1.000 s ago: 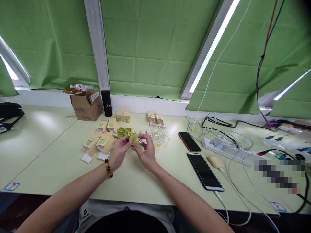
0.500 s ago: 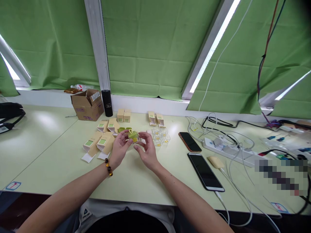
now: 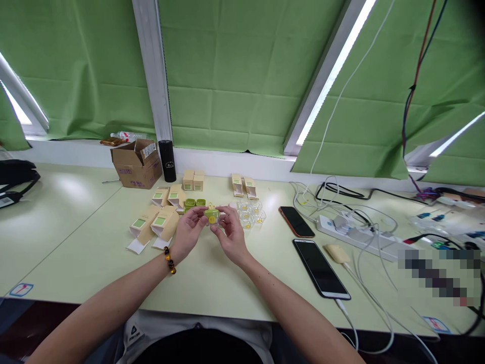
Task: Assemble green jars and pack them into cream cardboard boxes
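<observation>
Between my two hands is a small clear case with a green lid (image 3: pixel 211 217), a loop on top and a yellow smiley face on its front. My left hand (image 3: pixel 190 228) grips its left side with thumb and fingers, while my right hand (image 3: pixel 230 233) pinches the right side. Just beyond my left fingers sit several green lids (image 3: pixel 195 203), partly covered by that hand. To the right of my right hand stands a cluster of clear cups (image 3: pixel 250 212) with yellow marks inside. Opened small cardboard boxes (image 3: pixel 163 222) lie left of my left hand.
Two closed small boxes (image 3: pixel 193 180) and two opened ones (image 3: pixel 243 187) stand farther back. A brown carton (image 3: pixel 136 164) and black tumbler (image 3: pixel 167 162) are at the back left. Phones (image 3: pixel 320 269), a power strip (image 3: pixel 364 240) and tangled cables fill the right side.
The green-lidded case has turned upright, its smiley now facing me, and shifted slightly right. My right hand has closed in on its side. The green lids behind show more.
</observation>
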Motion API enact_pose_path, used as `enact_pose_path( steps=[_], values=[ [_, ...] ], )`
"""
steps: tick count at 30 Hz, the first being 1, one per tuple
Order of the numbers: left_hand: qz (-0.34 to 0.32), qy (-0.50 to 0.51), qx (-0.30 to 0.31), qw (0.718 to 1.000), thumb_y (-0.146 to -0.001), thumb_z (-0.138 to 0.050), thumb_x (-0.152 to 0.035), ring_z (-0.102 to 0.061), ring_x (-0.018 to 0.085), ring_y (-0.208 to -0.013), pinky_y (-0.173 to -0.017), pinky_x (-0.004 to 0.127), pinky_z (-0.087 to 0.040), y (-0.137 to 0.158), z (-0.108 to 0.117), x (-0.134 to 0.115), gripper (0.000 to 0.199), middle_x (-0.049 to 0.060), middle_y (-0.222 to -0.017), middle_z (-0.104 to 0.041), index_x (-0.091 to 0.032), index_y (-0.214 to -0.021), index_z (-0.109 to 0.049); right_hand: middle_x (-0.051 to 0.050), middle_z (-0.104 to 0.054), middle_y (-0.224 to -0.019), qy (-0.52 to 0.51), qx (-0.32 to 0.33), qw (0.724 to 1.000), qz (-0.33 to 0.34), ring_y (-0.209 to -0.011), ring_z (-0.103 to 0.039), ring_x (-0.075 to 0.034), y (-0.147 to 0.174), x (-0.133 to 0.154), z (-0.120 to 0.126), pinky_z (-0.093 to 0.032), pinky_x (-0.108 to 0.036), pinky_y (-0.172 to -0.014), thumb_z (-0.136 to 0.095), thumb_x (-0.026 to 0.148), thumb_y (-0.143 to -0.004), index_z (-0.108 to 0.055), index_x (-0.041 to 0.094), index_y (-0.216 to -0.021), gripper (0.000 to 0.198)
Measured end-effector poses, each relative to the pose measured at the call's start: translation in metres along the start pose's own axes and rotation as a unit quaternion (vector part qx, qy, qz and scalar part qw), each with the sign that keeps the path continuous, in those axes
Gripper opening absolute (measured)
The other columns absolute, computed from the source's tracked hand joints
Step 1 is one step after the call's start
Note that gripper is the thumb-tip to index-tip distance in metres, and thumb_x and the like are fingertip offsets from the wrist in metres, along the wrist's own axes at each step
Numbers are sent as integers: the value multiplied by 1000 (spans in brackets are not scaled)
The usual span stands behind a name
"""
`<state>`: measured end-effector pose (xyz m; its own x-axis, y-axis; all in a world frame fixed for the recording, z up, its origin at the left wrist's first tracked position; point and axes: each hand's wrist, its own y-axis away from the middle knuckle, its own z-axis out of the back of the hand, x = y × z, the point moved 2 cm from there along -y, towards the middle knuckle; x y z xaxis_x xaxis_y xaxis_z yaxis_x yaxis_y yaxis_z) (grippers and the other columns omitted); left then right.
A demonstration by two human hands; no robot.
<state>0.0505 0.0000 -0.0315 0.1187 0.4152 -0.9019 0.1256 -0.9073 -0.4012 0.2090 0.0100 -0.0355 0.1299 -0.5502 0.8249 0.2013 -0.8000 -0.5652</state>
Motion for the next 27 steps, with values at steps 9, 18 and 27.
enact_pose_path(
  steps=[9, 18, 27],
  values=[
    [-6, -4, -34, 999, -81, -86, -47, -67, 19, -97, -86, 32, -56, 2, 0, 11, 47, 10, -111, -71, -18, -114, -67, -6, -46, -136, 4, -1, 999, -32, -110, -62, -20, 3, -7, -5, -60, -42, -101, -84, 33, -83, -58, 38, -139, 62],
    [-4, -11, 0, 1000, -99, -65, -49, -66, 24, -112, -98, 37, -54, 9, 0, 0, 47, 13, -132, -68, -21, -136, -64, -9, -58, -137, -99, -22, 993, -58, -119, -67, -26, 0, -2, -4, -60, -48, -106, -80, 44, -87, -56, 31, -137, 57],
    [-31, -22, -2, 999, -93, -74, -37, -64, 25, -122, -106, 40, -52, 9, -1, 4, 43, 11, -132, -70, -23, -133, -67, -4, -77, -110, -338, -17, 923, -185, -100, -79, -29, -9, -6, 1, -56, -65, -105, -74, 52, -88, -54, 32, -126, 47]
  ],
)
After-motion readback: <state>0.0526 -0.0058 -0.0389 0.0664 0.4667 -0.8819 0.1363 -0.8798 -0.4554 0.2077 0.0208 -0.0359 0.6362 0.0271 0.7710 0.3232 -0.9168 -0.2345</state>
